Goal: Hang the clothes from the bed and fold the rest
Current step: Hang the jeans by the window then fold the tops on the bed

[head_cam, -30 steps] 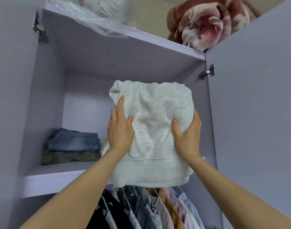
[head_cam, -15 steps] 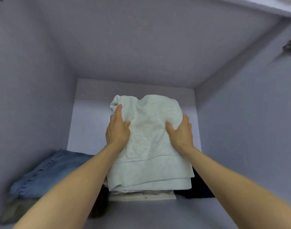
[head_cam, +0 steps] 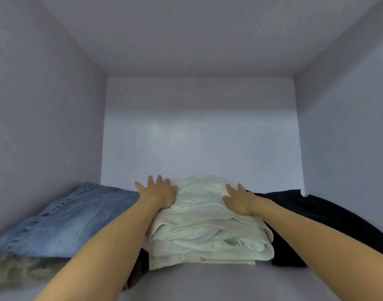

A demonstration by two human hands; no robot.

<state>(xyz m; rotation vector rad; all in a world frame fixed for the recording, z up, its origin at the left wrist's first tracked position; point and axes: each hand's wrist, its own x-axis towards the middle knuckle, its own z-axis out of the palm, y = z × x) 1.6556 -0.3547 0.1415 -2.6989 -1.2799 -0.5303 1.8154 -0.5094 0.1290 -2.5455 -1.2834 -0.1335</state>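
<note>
Shelf compartment, pale lilac-grey walls on three sides plus a panel overhead. Far left: folded blue jeans stacked on a camo-patterned garment, which sits on the shelf floor; the pile runs close to the left wall. Left hand lies flat on the left top edge of the folded white sweatshirt, fingers straight and spread apart, pressing down, not curled round the cloth; its wrist sits right at the gap between jeans and sweatshirt. The sweatshirt is mid-shelf, on top of another pale folded piece whose edge shows underneath, front fold facing the opening, back end near the rear wall. A dark item is wedged low between the camo pile and the white stack, partly hidden by the left forearm. Right hand rests flat on the right top of the sweatshirt, fingers extended and slightly apart. Right of that: a folded black garment touching the sweatshirt's side, reaching toward the right wall, partly covered by the right forearm.
</note>
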